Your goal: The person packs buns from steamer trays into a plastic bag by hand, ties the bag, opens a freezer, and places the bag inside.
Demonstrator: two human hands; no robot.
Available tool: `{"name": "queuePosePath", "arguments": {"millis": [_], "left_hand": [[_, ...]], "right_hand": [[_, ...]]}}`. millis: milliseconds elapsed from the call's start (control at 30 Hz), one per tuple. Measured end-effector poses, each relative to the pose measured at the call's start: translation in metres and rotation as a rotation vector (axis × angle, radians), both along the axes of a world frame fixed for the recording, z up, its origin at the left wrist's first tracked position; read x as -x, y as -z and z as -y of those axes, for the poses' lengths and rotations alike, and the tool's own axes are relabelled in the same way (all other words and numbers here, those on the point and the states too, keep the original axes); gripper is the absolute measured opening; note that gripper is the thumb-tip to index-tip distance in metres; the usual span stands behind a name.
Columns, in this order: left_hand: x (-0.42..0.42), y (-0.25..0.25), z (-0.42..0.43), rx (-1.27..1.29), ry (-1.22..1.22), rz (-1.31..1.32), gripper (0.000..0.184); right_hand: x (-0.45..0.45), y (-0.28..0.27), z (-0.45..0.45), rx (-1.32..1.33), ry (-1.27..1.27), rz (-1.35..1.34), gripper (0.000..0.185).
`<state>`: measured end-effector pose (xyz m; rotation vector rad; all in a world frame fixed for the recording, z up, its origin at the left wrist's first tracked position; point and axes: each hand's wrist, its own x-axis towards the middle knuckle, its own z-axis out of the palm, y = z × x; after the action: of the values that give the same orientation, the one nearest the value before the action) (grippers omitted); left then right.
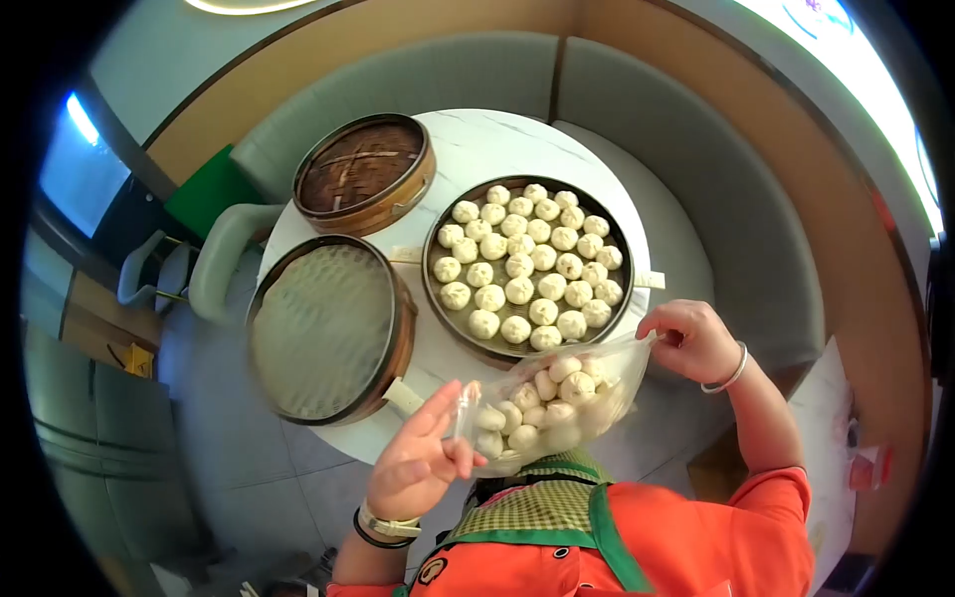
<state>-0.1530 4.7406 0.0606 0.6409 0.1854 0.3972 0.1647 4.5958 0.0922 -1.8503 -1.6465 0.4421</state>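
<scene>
A clear plastic bag [607, 413] full of small pleated buns [522, 413] hangs between my hands, in front of my apron. My right hand [693, 340] is closed, pinching the bag's upper right edge. At the bag's left edge, my left hand [423, 463] grips the plastic with some fingers bent, while others stretch out. Just beyond the bag, a round steamer tray [435, 289] holds many more buns in loose rows, with gaps near its left and front sides.
Left of the buns stands a bamboo steamer [403, 343] lined with pale cloth. Behind it is another steamer [378, 214] with a woven surface. All rest on a round white table [477, 139]. A curved grey bench [696, 159] wraps the far side; a chair [224, 259] stands left.
</scene>
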Motion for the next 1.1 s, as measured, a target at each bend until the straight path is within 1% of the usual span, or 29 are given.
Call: {"name": "queuePosePath", "arguments": {"millis": [67,100,233,300,333,400,433,467,500,533,567,600,667,700,733,767,833,867,900,933,1000,1033,1067,1100], "left_hand": [[-0.017,0.003,0.012,-0.013,0.039,0.033,0.087],[-0.024,0.003,0.019,0.008,0.048,0.035,0.087],[-0.051,0.005,0.04,-0.012,-0.059,0.024,0.086],[-0.067,0.007,0.05,-0.052,-0.158,-0.059,0.085],[-0.076,0.006,0.056,-0.053,-0.188,-0.069,0.085],[-0.093,0.003,0.07,-0.023,-0.259,-0.019,0.084],[-0.101,-0.003,0.078,-0.035,-0.318,-0.048,0.084],[-0.11,-0.002,0.08,-0.037,-0.344,-0.061,0.084],[-0.114,-0.005,0.087,-0.057,-0.458,-0.071,0.084],[-0.119,-0.005,0.096,-0.085,-0.577,-0.075,0.085],[-0.124,-0.008,0.1,-0.139,-0.636,-0.145,0.086],[-0.13,-0.011,0.103,-0.156,-0.654,-0.159,0.086],[-0.142,-0.012,0.108,-0.208,-0.714,-0.218,0.086],[-0.149,-0.015,0.11,-0.224,-0.724,-0.224,0.086],[-0.154,-0.015,0.112,-0.216,-0.76,-0.242,0.086],[-0.158,-0.016,0.113,-0.206,-0.795,-0.26,0.087],[-0.159,-0.017,0.116,-0.205,-0.822,-0.278,0.087],[-0.158,-0.016,0.115,-0.193,-0.846,-0.279,0.088],[-0.156,-0.016,0.114,-0.182,-0.847,-0.282,0.088],[-0.152,-0.015,0.115,-0.178,-0.849,-0.278,0.088],[-0.144,-0.013,0.111,-0.162,-0.838,-0.276,0.087],[-0.139,-0.014,0.109,-0.149,-0.839,-0.276,0.087],[-0.134,-0.015,0.108,-0.141,-0.806,-0.262,0.087],[-0.131,-0.016,0.103,-0.146,-0.777,-0.235,0.087]], "right_hand": [[-0.017,-0.002,0.009,0.006,-0.043,0.111,0.02],[-0.024,-0.003,0.012,0.042,-0.045,0.111,0.02],[-0.066,0.011,0.012,0.001,-0.137,0.146,0.021],[-0.092,0.018,0.008,0.112,-0.212,-0.044,0.019],[-0.109,0.025,0.005,0.111,-0.243,-0.052,0.019],[-0.144,0.052,-0.004,0.46,-0.179,-0.835,0.016],[-0.156,0.07,-0.007,0.565,-0.034,-0.876,0.019],[-0.169,0.094,-0.02,0.576,-0.062,-0.881,0.019],[-0.176,0.117,-0.028,0.414,-0.103,-0.625,0.022],[-0.18,0.128,-0.036,0.238,-0.153,-0.366,0.024],[-0.181,0.132,-0.058,0.233,-0.217,-0.439,0.025],[-0.171,0.129,-0.093,0.213,-0.272,-0.517,0.027],[-0.145,0.133,-0.157,0.171,-0.506,-0.464,0.027],[-0.134,0.136,-0.192,0.136,-0.575,-0.411,0.029],[-0.129,0.143,-0.228,0.091,-0.546,-0.365,0.032],[-0.13,0.153,-0.264,0.038,-0.436,-0.341,0.035],[-0.155,0.174,-0.318,-0.073,-0.078,-0.388,0.042],[-0.17,0.182,-0.33,-0.109,0.054,-0.407,0.046],[-0.182,0.189,-0.33,-0.119,0.115,-0.398,0.05],[-0.189,0.192,-0.317,-0.108,0.071,-0.317,0.053],[-0.19,0.187,-0.264,-0.077,-0.09,0.007,0.051],[-0.19,0.185,-0.234,-0.063,-0.032,-0.059,0.051],[-0.189,0.184,-0.197,-0.147,0.08,-0.162,0.05],[-0.187,0.19,-0.159,-0.258,0.197,-0.285,0.041]]}}
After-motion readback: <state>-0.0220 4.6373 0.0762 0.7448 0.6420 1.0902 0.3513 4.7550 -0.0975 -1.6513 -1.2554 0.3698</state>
